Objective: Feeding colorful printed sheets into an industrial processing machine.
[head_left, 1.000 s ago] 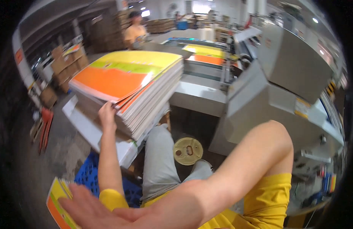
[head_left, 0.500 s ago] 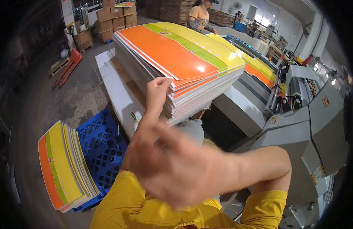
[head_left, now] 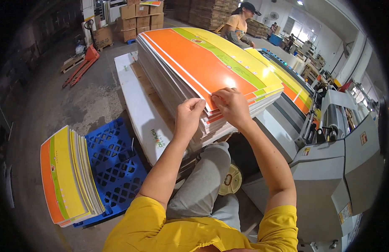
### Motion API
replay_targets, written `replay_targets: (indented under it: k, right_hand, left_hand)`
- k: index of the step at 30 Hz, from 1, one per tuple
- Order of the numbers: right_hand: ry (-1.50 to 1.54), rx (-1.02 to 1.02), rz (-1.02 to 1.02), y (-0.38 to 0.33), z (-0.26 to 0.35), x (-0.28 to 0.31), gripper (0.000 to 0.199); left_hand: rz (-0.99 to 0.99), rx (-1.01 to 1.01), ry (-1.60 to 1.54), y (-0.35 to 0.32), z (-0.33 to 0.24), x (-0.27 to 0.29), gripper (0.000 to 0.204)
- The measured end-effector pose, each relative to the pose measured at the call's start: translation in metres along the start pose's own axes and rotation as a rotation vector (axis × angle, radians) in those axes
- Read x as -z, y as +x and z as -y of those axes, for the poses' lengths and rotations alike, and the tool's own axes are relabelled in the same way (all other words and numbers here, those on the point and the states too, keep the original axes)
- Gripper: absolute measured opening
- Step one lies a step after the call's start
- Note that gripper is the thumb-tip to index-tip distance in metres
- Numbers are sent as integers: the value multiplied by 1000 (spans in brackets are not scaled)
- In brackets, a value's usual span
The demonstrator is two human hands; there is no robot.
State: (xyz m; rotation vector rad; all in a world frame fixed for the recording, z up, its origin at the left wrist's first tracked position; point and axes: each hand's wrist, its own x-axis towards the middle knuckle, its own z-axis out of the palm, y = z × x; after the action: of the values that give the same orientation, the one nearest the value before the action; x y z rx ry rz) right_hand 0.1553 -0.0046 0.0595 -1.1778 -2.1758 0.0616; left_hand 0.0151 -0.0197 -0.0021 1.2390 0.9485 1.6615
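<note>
Head view: both hands meet at the near corner of a tall stack of printed sheets (head_left: 158, 69), close together but apart from each other. The left hand (head_left: 191, 114) pinches the edge of the glossy top sheet (head_left: 190, 69) between thumb and fingers, just left of the corner. The right hand (head_left: 232, 106) is bent over the same sheet just right of the corner, thumb and fingertips drawn together; whether it grips the paper cannot be told. The sheet is orange, green and yellow with a white border, and the layers under its near corner are slightly fanned.

A white panel (head_left: 135, 103) with green lettering runs low along the stack's left side. Nearer, at lower left, a shorter pile of matching sheets (head_left: 68, 168) lies on the left part of a blue plastic pallet (head_left: 114, 168). To the right stands a grey machine (head_left: 316, 180), with more printed sheets on its bed beyond the stack. Past that, a co-worker (head_left: 236, 31) wears a dark cap. A red pallet jack (head_left: 86, 61) stands at upper left, near stacked cardboard boxes (head_left: 129, 23).
</note>
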Motion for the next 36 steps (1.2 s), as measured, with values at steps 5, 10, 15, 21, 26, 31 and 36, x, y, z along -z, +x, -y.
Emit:
replay_targets:
  k: [5,10,15,21,26,31,36]
  right_hand:
    - [-83,322,-115,-6,23,1,16]
    - [-272,192,-24,-3,14,6,8]
    - [-263,94,8,-2,23,3,13]
    - [-116,43,148,7,25,9,18]
    - [217,-249,271,23,-1,11,21]
    - [624,-538,263,28,-16,11,25]
    - [558,-358,290,18,-7,8,25]
  left_hand:
    - [37,-25,-130,1,6,0,27]
    - [30,26,-192,-2,2,2,32]
    - [-5,79,-386,-3,2,2,46]
    - [24,117,-382,-1,6,6,49]
    - [19,41,-271,-2,5,1,54]
    - [59,39,-153,-2,0,3,31]
    - [74,106,-271,3,-9,-1,21]
